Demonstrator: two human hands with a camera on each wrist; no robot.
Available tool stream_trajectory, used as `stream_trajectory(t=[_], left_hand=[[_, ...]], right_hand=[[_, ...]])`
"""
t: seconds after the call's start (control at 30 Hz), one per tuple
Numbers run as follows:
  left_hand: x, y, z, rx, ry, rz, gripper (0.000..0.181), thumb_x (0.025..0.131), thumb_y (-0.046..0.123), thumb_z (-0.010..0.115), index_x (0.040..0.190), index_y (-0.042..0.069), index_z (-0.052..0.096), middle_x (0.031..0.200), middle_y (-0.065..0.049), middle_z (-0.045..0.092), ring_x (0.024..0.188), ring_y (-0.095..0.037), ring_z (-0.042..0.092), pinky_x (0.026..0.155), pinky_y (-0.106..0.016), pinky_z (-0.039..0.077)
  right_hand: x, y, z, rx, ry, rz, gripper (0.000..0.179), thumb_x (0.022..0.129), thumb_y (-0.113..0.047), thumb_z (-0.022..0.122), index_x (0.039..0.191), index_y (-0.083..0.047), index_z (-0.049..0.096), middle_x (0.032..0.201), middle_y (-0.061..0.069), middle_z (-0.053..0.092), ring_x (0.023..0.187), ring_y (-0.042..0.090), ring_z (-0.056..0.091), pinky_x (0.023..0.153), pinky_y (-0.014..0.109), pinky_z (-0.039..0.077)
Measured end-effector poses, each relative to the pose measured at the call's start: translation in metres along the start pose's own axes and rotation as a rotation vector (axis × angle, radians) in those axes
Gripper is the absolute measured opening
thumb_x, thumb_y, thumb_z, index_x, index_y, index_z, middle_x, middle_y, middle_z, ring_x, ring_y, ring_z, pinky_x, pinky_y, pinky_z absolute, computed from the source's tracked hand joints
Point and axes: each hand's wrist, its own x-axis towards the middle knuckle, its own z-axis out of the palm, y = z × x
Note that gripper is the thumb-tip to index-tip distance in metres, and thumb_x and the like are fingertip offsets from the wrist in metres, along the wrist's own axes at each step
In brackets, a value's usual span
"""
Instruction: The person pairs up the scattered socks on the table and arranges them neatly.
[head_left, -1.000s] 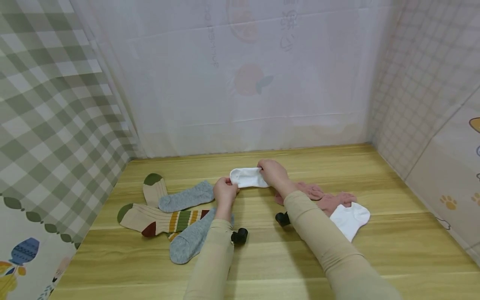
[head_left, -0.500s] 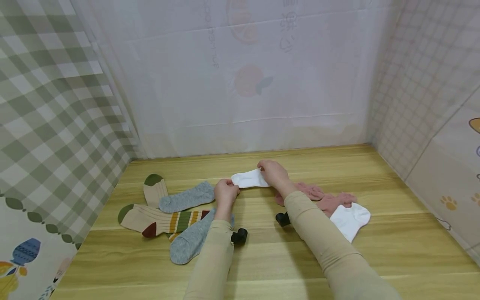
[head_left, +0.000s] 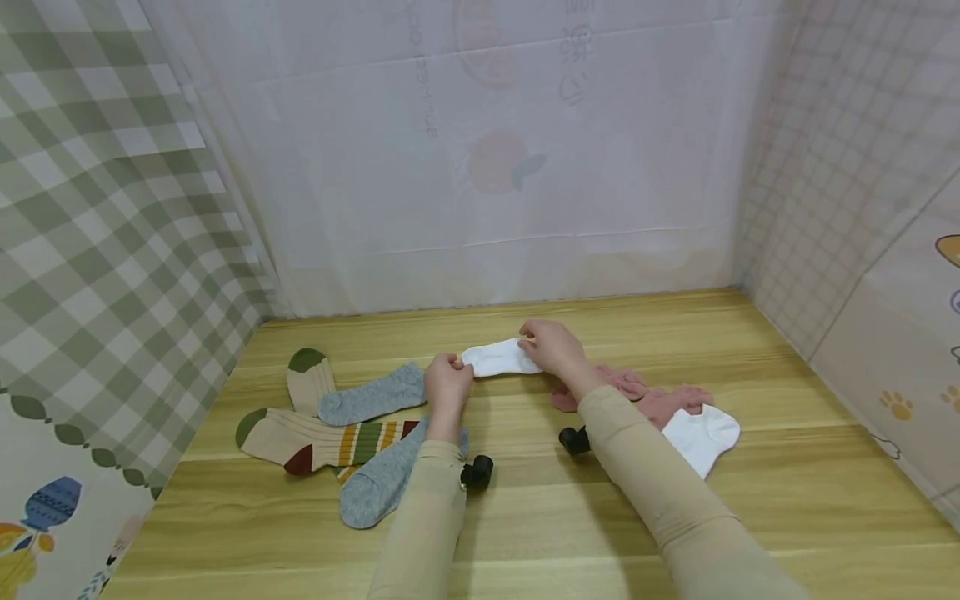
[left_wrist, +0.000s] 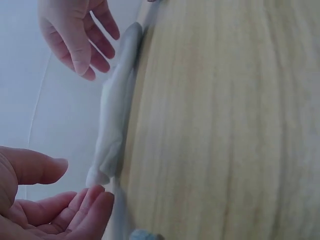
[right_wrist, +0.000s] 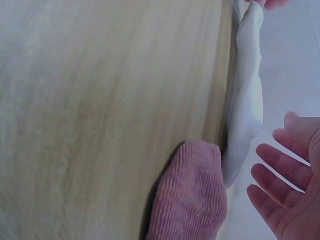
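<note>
A white ankle sock (head_left: 497,358) lies on the wooden table between the two hands. In the left wrist view the thumb and fingers of the left hand (left_wrist: 60,205) stand apart, and its fingertips are at one end of the white sock (left_wrist: 116,100), perhaps touching it. Over the sock's other end hovers the right hand (head_left: 553,346), its fingers loosely spread and holding nothing, as the right wrist view of the hand (right_wrist: 295,180) shows. Close to the right hand lie pink socks (head_left: 671,402); near the left hand is a grey sock (head_left: 375,393).
A second white sock (head_left: 703,437) partly covers the pink ones at right. At left lie beige striped socks (head_left: 322,437) with green toes and another grey sock (head_left: 382,483). The table (head_left: 540,533) meets a white cloth wall (head_left: 360,167) at the back.
Both hands have let go of the white sock's ends. The right hand has shifted slightly right and the left slightly left, while the sock stays flat on the table.
</note>
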Motion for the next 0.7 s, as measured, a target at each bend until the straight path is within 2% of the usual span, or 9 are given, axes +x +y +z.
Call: stream_trajectory(t=[0.3, 0.7], left_hand=[[-0.005, 0.011, -0.004, -0.004, -0.007, 0.062, 0.039, 0.094, 0.012, 0.067, 0.128, -0.003, 0.061, 0.111, -0.018, 0.066, 0.1, -0.034, 0.063, 0.08, -0.045, 0.053], [-0.01, 0.023, -0.002, 0.13, -0.054, 0.184, 0.038, 0.093, 0.018, 0.067, 0.126, 0.0, 0.064, 0.117, -0.017, 0.066, 0.106, -0.035, 0.062, 0.086, -0.048, 0.051]], right_hand=[[-0.009, 0.002, -0.007, -0.022, 0.017, -0.029, 0.033, 0.101, -0.027, 0.059, 0.126, -0.006, 0.064, 0.126, 0.013, 0.064, 0.12, 0.035, 0.055, 0.098, 0.049, 0.045], [-0.024, 0.005, -0.021, -0.001, 0.043, -0.059, 0.037, 0.1, -0.027, 0.061, 0.127, -0.003, 0.063, 0.127, 0.016, 0.063, 0.12, 0.039, 0.053, 0.1, 0.053, 0.042]])
